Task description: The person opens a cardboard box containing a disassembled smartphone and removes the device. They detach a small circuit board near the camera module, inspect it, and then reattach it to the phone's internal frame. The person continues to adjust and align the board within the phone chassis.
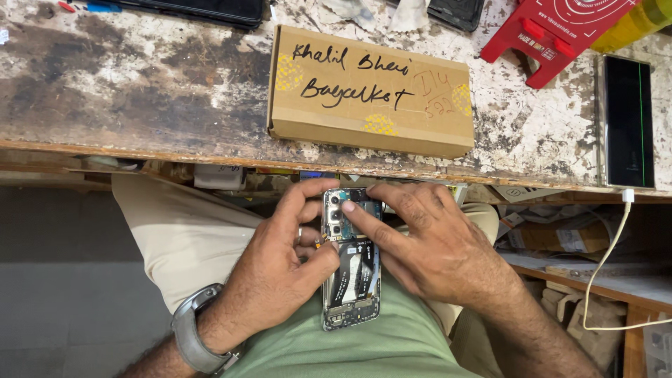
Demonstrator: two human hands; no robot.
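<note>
Two hands work over the lap: opened phone (351, 260) is gripped by curled left hand (280, 262) fingers, right hand (427, 241) forefinger is pressed lightly near camera module, best kept gentle.

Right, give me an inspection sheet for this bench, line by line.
Surface: worn wooden bench, paint flaking and stained.
Job's things: opened phone with its back off, camera end toward the bench, held over the lap.
Clutter: cardboard box with handwriting; red plastic stand; dark devices at the far edge.
Hands: left hand grips the phone's side; right hand presses a fingertip near the cameras.
Cables: white cable plugged into a second phone lying on the bench.
Surroundings: shelf with packets under the bench; grey floor.
</note>
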